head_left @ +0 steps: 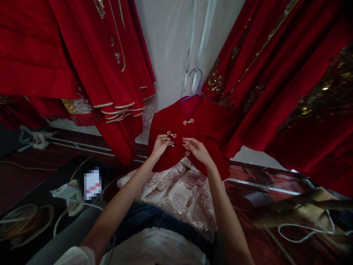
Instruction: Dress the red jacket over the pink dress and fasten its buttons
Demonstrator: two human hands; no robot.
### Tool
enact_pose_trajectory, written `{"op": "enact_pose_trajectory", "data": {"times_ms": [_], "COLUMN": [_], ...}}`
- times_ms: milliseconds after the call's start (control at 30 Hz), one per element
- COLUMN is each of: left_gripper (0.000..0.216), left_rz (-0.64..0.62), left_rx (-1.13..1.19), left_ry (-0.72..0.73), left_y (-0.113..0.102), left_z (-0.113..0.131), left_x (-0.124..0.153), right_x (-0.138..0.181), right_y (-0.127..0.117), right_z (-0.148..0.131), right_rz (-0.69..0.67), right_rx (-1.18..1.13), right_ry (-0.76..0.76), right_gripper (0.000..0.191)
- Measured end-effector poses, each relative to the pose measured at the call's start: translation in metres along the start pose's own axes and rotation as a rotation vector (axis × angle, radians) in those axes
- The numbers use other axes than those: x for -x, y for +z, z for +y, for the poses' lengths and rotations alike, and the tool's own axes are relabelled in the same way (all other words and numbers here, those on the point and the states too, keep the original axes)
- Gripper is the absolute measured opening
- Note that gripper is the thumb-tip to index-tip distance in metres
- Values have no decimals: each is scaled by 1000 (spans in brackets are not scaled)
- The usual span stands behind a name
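A red jacket [212, 129] hangs before me on a purple hanger [198, 86], its lower part over a shiny pale pink cloth [182, 187] on my lap. Flower-shaped clasps with pearl-like beads run down its front; the top one [188, 122] looks joined. My left hand [162, 144] pinches at the left half of a middle clasp [171, 134], with a small bead showing by the fingertips. Across the front opening, my right hand [196, 149] rests on the jacket with its fingers stretched out, just above a lower clasp [186, 153].
Red garments with pale piping [110, 73] hang at left, and red garments with gold sequins [275, 81] at right. A dark surface at lower left bears a blurred white item [92, 184] and cords. Brown packaging [303, 211] and a white cable [295, 239] lie at lower right.
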State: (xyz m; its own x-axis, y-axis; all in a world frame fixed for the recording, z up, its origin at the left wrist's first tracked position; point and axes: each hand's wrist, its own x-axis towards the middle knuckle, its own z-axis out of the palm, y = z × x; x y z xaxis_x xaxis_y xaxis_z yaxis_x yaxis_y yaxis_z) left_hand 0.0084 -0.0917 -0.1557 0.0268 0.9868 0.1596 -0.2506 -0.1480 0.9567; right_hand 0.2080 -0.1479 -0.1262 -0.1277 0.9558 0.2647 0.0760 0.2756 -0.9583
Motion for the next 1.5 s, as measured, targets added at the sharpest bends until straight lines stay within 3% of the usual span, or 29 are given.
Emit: {"op": "enact_pose_trajectory", "data": {"times_ms": [67,167,300,433,600,733,867,967,1067,1200,1367,1500], "left_gripper": [23,24,15,10,12,8,10,11,14,14,18,20], "left_rz": [31,-38,-134,-140,-64,-52,-63,-46,-62,11,43,59], "left_rx": [-199,-537,-885,-1013,-909,-694,-530,-383,-230,-157,-169,-145], "left_ry": [100,279,491,584,568,402,236,152,72,31,27,11], "left_y": [2,4,9,11,7,3,1,2,4,5,6,8], "left_z": [-10,-18,-14,-10,-11,-11,-12,-13,-14,-15,-14,-15], "left_x": [10,24,36,41,41,33,26,24,25,25,25,27], "right_x": [18,33,31,26,24,25,28,31,25,6,-3,0], "right_y": [-14,-24,-14,4,6,-2,-8,-1,20,53,65,60], "right_z": [-5,-9,-1,16,28,26,-2,-35,-53,-30,17,24], "right_rz": [-61,-47,-24,-4,154,170,80,100,183,389,262,268], "right_rx": [19,216,568,769,776,714,464,265,263,464,427,404], "right_ry": [65,107,13,-83,-126,-72,61,39,-22,-153,-136,-154], "right_gripper": [33,28,24,28,22,27,20,23,23,21,25,17]}}
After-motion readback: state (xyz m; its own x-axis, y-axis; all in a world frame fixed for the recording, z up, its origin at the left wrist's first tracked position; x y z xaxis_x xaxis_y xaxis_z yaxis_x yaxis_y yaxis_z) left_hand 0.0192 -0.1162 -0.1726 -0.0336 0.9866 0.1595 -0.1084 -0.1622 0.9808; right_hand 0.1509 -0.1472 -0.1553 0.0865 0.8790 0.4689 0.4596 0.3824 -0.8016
